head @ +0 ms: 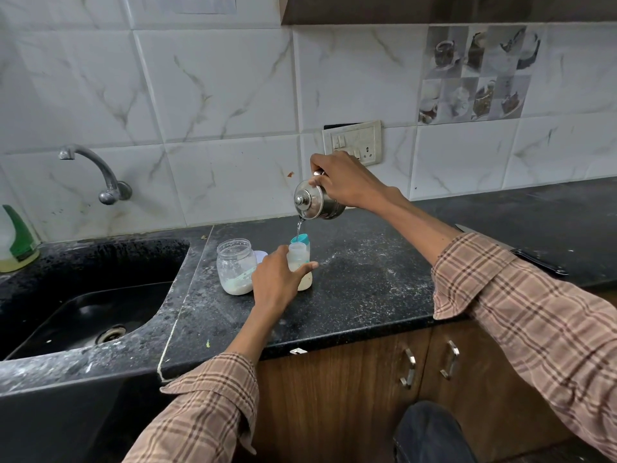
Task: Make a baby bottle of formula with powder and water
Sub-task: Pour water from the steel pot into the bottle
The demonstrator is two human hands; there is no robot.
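Presently, left to right: jar [235, 271], clear, uncapped, standing on the dark counter [367, 289] just right of the sink [90, 305]; a little pale powder left in its bottom, with what may be a scoop lying in it; powder step judged done. Left hand [274, 283], forearm reaching in from below, fingers curled around the bottle [302, 262], thumb spread to the right, steadying it upright on the counter just beside the jar; bottle open-mouthed with a teal rim, holding pale contents low down. Kettle [315, 202], small, steel, lidded, tipped spout-down above the bottle; thin stream of water falling into the mouth. Right hand [340, 183], fingers closed on the kettle's handle, wrist bent downward. Outstanding, by judgement: finishing the fill, capping, shaking.
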